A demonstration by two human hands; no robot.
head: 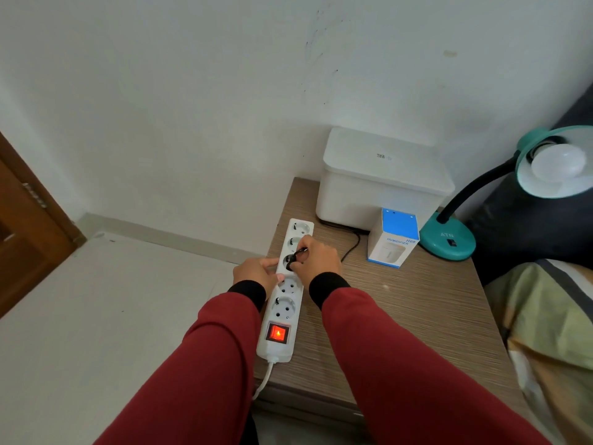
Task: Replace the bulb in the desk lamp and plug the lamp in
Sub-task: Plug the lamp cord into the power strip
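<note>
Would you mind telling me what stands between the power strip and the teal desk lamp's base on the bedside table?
In the head view, a white-and-blue humidifier box stands between the power strip and the lamp base; the black cord also crosses there.

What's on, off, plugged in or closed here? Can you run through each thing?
Power strip: switch lit red, on.
Black plug: at the third socket from the far end, pinched by the right hand.
Left hand: steadying the strip's side.
Desk lamp: bulb fitted, unlit.
White box: lid closed.
Humidifier carton: upright, closed.
</note>
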